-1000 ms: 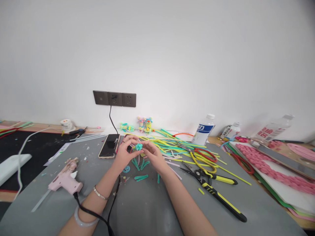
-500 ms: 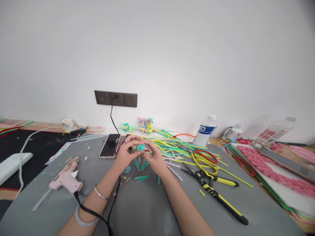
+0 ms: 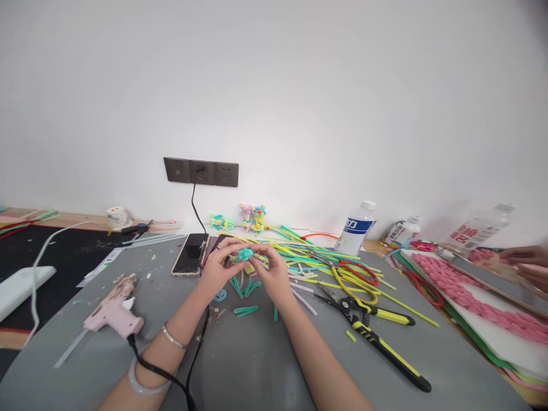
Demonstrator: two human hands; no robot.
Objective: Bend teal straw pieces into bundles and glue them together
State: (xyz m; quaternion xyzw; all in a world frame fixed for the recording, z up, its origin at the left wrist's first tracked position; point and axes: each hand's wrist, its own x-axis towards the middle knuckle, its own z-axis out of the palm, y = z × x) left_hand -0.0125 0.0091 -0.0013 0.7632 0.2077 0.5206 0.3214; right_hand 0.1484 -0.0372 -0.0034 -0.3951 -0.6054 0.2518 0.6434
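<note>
Between my two hands, above the grey table mat [image 3: 257,365], is a small fuzzy turquoise pipe-cleaner piece [image 3: 245,255]. My left hand [image 3: 222,264] grips it from the left with fingers curled. From the right, my right hand [image 3: 270,273] pinches it, fingertips close to those of the left. A bit of yellow shows under the turquoise part; the rest is hidden by my fingers. Just below the hands lie bent turquoise pipe-cleaner pieces [image 3: 246,311] and a small blue coil [image 3: 220,295].
A pink glue gun [image 3: 115,317] lies left, its black cord passing over my left forearm. A phone [image 3: 190,254] lies behind it. Rightward are loose pipe cleaners [image 3: 295,251], scissors [image 3: 355,279], pliers-like cutters [image 3: 377,337] and a bottle [image 3: 356,228]. Another person's hand [image 3: 524,257] is at far right.
The turquoise piece has turned and shifted slightly up in my hands, showing more of its top. Another person's hands have come into view at the far right.
</note>
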